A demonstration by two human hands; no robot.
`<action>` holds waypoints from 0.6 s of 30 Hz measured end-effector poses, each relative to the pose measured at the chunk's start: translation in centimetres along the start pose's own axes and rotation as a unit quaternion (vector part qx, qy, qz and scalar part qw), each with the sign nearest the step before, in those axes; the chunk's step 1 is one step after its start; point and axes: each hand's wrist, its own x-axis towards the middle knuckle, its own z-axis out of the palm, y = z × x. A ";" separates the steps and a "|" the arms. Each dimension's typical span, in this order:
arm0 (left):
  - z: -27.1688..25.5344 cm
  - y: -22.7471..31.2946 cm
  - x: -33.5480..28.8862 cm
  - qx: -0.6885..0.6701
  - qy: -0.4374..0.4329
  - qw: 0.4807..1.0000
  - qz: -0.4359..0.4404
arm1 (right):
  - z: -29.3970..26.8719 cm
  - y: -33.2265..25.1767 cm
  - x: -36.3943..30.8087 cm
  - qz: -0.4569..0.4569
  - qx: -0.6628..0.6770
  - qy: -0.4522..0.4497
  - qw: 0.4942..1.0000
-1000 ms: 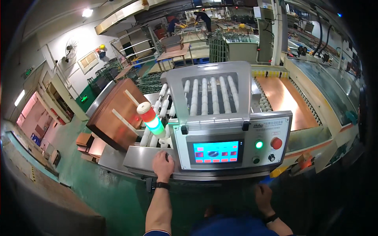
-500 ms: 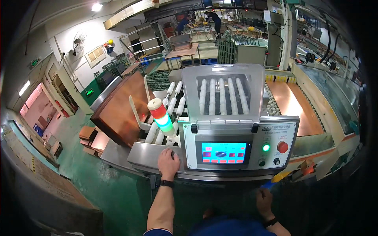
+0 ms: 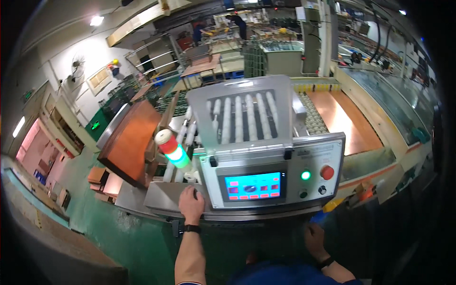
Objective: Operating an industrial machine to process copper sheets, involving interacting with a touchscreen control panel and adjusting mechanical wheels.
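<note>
We had our left hand [image 3: 191,205] on the bare metal ledge [image 3: 164,195] at the front of the machine, just left of the control panel [image 3: 311,189]. Its fingers were loosely curled against the steel; whether they closed on anything we could not tell. Our right hand [image 3: 315,239] hung low in front of the machine, fingers bent inward, near a blue piece [image 3: 319,217] with a yellow part [image 3: 332,205] beside it. In that dim light we could not tell whether it gripped anything.

We judged the step in hand to be standing by at the machine, since neither hand touched the controls. Any move to the touchscreen [image 3: 252,186] would, we judged, call for lifting the left hand off the ledge and across; the red button [image 3: 327,172] lay nearer the right.

Beside the left hand stood the signal lamp [image 3: 172,148], its green section lit. Above the panel, a clear cover [image 3: 218,90] leaned up before white rollers [image 3: 239,118]. Leftward, copper-coloured boards [image 3: 130,142] stood tilted; on the right, a copper-coloured sheet [image 3: 342,118] lay flat. Farther off, two co-workers [image 3: 239,27] bent over another work area.
</note>
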 end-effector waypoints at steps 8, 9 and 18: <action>-0.1 -0.1 0.0 -0.001 -0.025 1.000 -0.017 | -0.6 -0.8 -0.2 0.001 0.019 0.011 1.000; 0.0 0.2 -0.1 -0.012 -0.022 0.999 -0.025 | -0.9 -1.0 -0.2 0.018 0.017 0.004 1.000; 0.2 -1.2 0.1 -0.014 -0.057 0.997 -0.043 | 0.0 0.3 0.4 -0.012 0.008 -0.003 1.000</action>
